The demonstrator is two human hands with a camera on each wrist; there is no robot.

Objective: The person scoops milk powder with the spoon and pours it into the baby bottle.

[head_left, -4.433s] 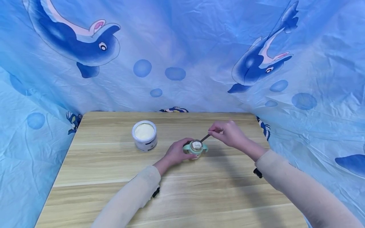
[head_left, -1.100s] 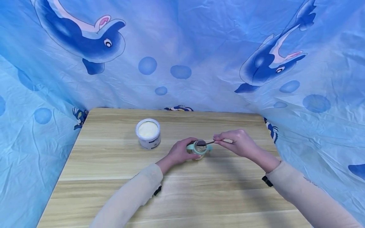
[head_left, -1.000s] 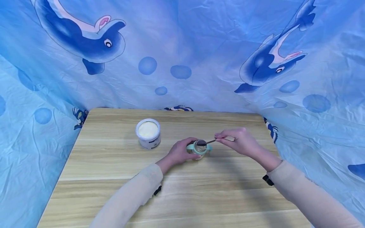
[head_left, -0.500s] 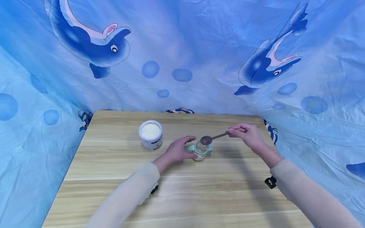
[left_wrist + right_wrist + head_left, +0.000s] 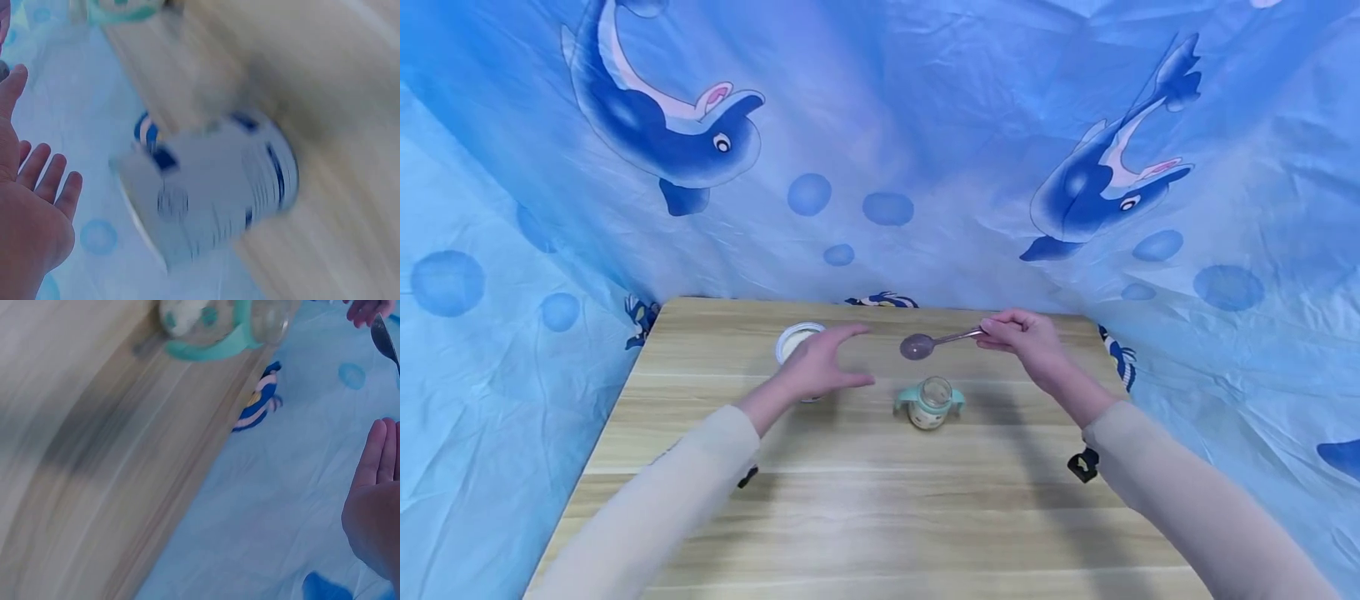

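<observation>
My right hand (image 5: 1024, 343) pinches the handle of a metal spoon (image 5: 917, 347), held in the air above and behind a small baby bottle (image 5: 931, 403). The bottle stands upright and uncapped on the table, with mint-green handles and a clear neck. My left hand (image 5: 814, 363) is apart from it, fingers spread and thumb away, holding nothing. It hovers in front of an uncapped can of pale powder (image 5: 793, 340) and hides most of it in the head view. The can's white side (image 5: 212, 181) with blue marks shows blurred in the left wrist view.
The wooden table (image 5: 850, 508) ends at its back edge against a blue curtain (image 5: 925, 117) printed with dolphins and bubbles. The curtain also hangs along both sides. Black straps (image 5: 1083, 464) sit on the wrists.
My left hand has let go of the bottle and moved left to the can. The spoon has lifted out of the bottle's mouth and risen over the table. The head view has shifted slightly.
</observation>
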